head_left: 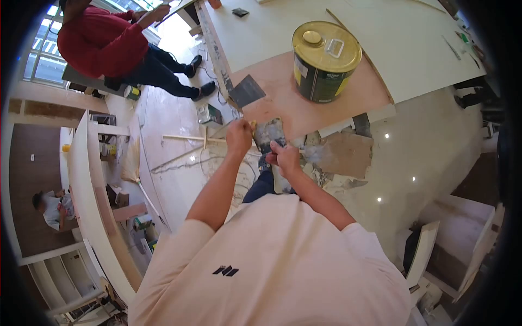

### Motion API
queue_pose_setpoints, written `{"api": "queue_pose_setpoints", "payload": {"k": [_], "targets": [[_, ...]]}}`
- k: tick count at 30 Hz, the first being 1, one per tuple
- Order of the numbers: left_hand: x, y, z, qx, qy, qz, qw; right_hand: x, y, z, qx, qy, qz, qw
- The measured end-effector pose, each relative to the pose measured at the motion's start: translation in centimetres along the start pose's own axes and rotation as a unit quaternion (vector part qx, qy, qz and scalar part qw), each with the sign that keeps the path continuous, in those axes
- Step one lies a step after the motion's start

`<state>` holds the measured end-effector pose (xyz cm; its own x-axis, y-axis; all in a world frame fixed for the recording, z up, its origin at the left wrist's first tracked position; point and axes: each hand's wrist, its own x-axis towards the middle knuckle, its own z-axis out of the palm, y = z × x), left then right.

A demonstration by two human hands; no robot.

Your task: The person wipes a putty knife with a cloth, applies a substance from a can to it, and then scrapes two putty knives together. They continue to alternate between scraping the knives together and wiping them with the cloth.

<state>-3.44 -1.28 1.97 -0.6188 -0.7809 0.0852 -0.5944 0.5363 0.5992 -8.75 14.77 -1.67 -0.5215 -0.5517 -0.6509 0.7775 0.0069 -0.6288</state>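
Note:
My left hand point(239, 138) is closed, with a small yellowish bit showing at its fingertips. My right hand point(285, 158) is curled, thumb over the fingers; I cannot tell what it holds. Between and just beyond them is a flat, glue-smeared grey piece point(269, 129), which the fingertips of both hands overlap or border. Ahead, a large gold-topped can point(326, 62) stands on a reddish-brown board point(359, 92) on the worktable. A dark square sheet point(248, 91) lies at that board's left corner.
A person in a red top point(103, 46) stands at the upper left. A stained cardboard piece point(345, 155) lies on the floor to the right. A square tin point(210, 115) and a broom point(132, 160) are at the left. Another person point(54, 209) is at the far left.

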Motion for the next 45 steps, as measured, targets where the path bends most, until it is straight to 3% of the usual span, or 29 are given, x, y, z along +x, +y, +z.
{"api": "queue_pose_setpoints", "payload": {"k": [2,5,6,9,12,13,14,15,17,20,23,24,25,26,28,29,31,33,36,39,42,45], "targets": [[1.9,-0.9,-0.1,0.010,0.039,-0.018,0.999,0.5,-0.9,0.9,0.009,0.010,-0.018,1.000],[3.4,-3.2,-1.1,-0.089,0.050,-0.141,0.985,0.6,-0.9,0.8,0.002,0.008,-0.019,1.000],[2.7,-1.7,-2.8,-0.097,0.051,-0.155,0.982,0.3,-1.0,0.5,-0.006,-0.003,-0.007,1.000],[0.0,-5.6,-1.7,-0.150,0.031,-0.131,0.979,-0.6,-2.6,0.1,-0.033,-0.041,0.018,0.998],[-4.2,-4.8,-2.1,-0.316,-0.115,-0.192,0.922,-2.4,-2.6,1.1,-0.015,-0.090,0.011,0.996],[-5.3,-2.7,-2.8,-0.356,-0.102,-0.247,0.895,-2.9,-2.6,1.5,-0.012,-0.091,0.008,0.996],[-5.9,-1.7,-3.7,-0.372,-0.099,-0.240,0.891,-3.0,-2.4,1.9,-0.012,-0.123,0.009,0.992],[-6.1,-1.2,-3.7,-0.466,-0.094,-0.266,0.839,-3.1,-2.3,2.2,-0.011,-0.146,0.013,0.989],[-6.2,-1.8,-4.0,-0.508,-0.098,-0.242,0.821,-4.0,-2.7,3.3,-0.044,-0.140,0.016,0.989],[-6.4,-1.8,-5.2,-0.428,-0.088,-0.162,0.885,-3.3,-2.8,3.0,-0.087,-0.175,0.044,0.980],[-6.3,-2.8,-7.7,-0.312,-0.075,-0.144,0.936,-4.6,-4.6,4.1,-0.237,-0.137,0.029,0.961],[-6.4,-2.6,-9.0,-0.340,-0.060,-0.142,0.928,-3.3,-4.6,3.4,-0.327,-0.125,-0.050,0.935],[-6.4,-2.8,-10.3,-0.324,-0.066,-0.118,0.936,-3.7,-5.1,4.7,-0.401,-0.103,-0.266,0.870],[-6.7,-3.0,-11.4,-0.308,-0.075,-0.098,0.943,-4.5,-5.5,5.7,-0.453,-0.075,-0.464,0.758],[-6.8,-3.2,-13.1,-0.287,-0.104,-0.056,0.951,-5.4,-6.6,8.4,-0.501,-0.116,-0.637,0.574],[-6.8,-3.3,-13.9,-0.280,-0.123,-0.034,0.951,-5.5,-7.3,10.3,-0.521,-0.187,-0.633,0.542],[-6.9,-4.4,-14.9,-0.259,-0.139,-0.002,0.956,-5.5,-6.7,12.0,-0.510,-0.283,-0.524,0.621],[-6.9,-6.2,-16.1,-0.231,-0.128,0.020,0.964,-4.9,-5.0,13.6,-0.422,-0.316,-0.289,0.799],[-7.9,-8.1,-17.8,-0.287,-0.148,-0.019,0.946,-5.3,-3.1,15.5,-0.437,-0.307,-0.334,0.777],[-8.7,-10.1,-18.7,-0.268,-0.140,-0.020,0.953,-4.5,-1.3,16.8,-0.483,-0.278,-0.440,0.704],[-10.1,-11.3,-20.4,-0.279,-0.128,-0.046,0.951,-2.7,0.1,17.4,-0.483,-0.262,-0.455,0.701],[-11.3,-13.6,-20.9,-0.293,-0.098,-0.062,0.949,1.0,-0.4,17.1,-0.493,-0.236,-0.338,0.766]]}}
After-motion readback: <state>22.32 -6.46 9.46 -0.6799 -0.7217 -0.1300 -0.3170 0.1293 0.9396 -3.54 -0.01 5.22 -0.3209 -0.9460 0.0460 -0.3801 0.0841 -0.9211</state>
